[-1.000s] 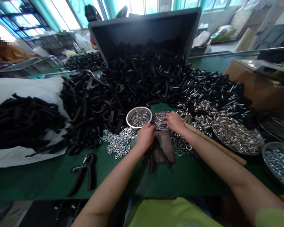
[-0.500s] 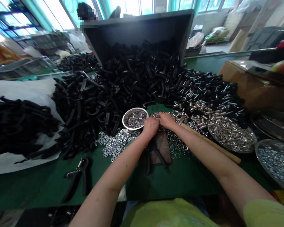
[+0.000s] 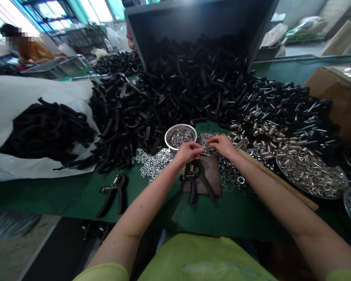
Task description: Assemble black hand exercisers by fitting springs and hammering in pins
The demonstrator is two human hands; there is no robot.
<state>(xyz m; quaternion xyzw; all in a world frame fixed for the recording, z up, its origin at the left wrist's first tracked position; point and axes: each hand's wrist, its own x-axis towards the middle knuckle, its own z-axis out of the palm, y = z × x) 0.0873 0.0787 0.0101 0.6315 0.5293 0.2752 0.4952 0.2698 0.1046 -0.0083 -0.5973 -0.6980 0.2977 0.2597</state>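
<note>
My left hand (image 3: 189, 151) is closed in a pinch just right of a white-rimmed bowl (image 3: 181, 136) of small metal parts. Opposite it, my right hand (image 3: 223, 145) pinches too, over a second dish of small metal pieces (image 3: 204, 139). Whatever sits between the fingertips is too small to make out. Below them, a black spring clamp (image 3: 195, 177) lies with its legs toward me on a brown square pad (image 3: 215, 171). Another black clamp (image 3: 114, 193) rests to the left on the green table. Loose nuts (image 3: 155, 164) lie left of the pad, metal rings (image 3: 228, 179) right of it.
A grey bin (image 3: 193, 19) lies tipped behind a heap of black clamp parts (image 3: 175, 89). On the right are springs (image 3: 266, 134), a dish of metal pins (image 3: 312, 171), a wooden-handled tool (image 3: 280, 181) and a cardboard box (image 3: 336, 93). A co-worker (image 3: 35, 47) sits far left.
The hands have lifted off the small-parts dish and drawn back slightly, fingertips facing each other. The clamp on the pad is more fully uncovered. My view has tilted down and turned left.
</note>
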